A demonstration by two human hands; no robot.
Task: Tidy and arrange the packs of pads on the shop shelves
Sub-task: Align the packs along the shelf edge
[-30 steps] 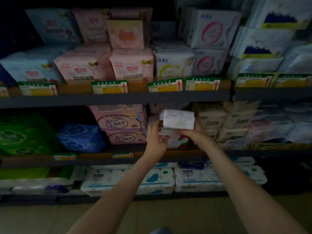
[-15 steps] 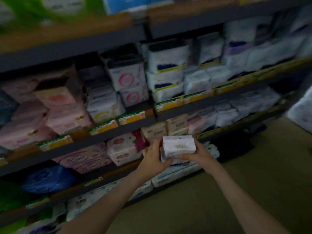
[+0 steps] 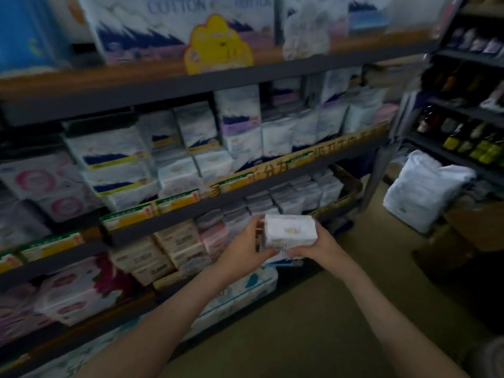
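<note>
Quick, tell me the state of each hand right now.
Left hand: fingers curled round the left end of the white pack.
Right hand: grips the same white pack at its right end and underside.

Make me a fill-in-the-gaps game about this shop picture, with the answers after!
The left hand and right hand together hold one pack whose colour is ___. The big packs on the top shelf say ___ in capitals. The rack at far right holds rows of ___.
Missing words: white, COTTON, bottles.
</note>
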